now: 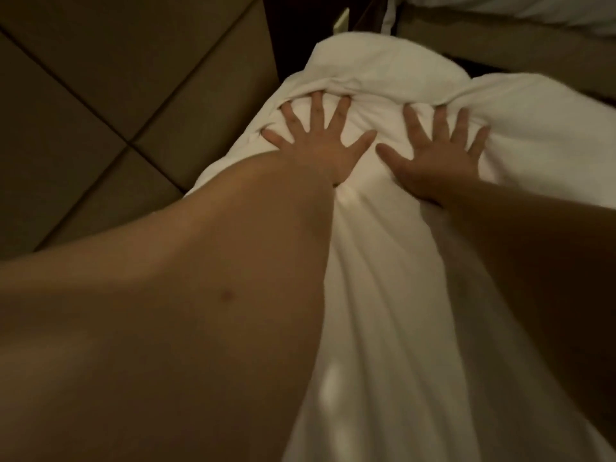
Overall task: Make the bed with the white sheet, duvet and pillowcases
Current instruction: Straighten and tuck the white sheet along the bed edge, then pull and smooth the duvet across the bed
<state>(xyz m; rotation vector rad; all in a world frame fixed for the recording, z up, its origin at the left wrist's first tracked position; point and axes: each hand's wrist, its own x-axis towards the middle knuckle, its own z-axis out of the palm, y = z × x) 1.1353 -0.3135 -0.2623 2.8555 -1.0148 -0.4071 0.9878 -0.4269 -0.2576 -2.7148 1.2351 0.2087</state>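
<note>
Both hands flat on white bedding, fingers spread.
Left hand (320, 145) and right hand (436, 151) press side by side on the white duvet (383, 261); fingertips reach a bunched fold just beyond them. Duvet lies under both palms, draping toward the person. Padded headboard panels (100, 95) stand left of the duvet. No writing legible.

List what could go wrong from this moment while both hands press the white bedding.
1. The white bedding hangs down toward the tiled floor; it may drag there and get dirty.
2. The left hand and right hand press flat with spread fingers, gripping nothing, so the bunched fold above them could stay creased.
</note>
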